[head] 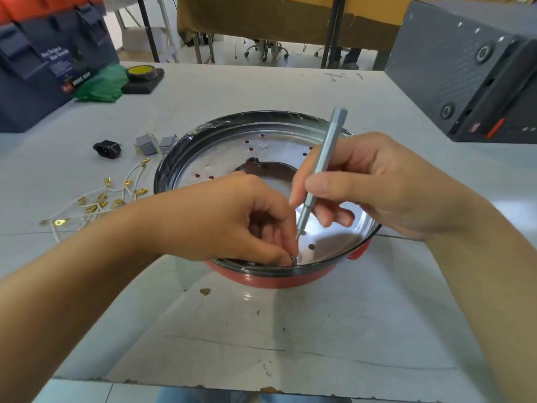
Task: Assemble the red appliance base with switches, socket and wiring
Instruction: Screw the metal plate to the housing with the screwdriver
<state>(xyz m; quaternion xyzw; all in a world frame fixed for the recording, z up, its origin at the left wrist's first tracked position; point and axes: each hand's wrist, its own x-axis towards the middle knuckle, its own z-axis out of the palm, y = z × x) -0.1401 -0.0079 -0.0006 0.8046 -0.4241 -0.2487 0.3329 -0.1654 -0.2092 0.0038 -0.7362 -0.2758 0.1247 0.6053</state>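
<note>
Left of the red appliance base [270,279] lie white wires [98,199], a black socket [107,148] and grey switches [157,144]. Inside its near rim, the left hand [232,219] pinches a small metal part [293,259]; the right hand [377,184] grips a screwdriver [322,167], tip just above that pinch.

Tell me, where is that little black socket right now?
The black socket lies on the white table, left of the red appliance base, beside two grey switches and beyond the white wires.
</note>
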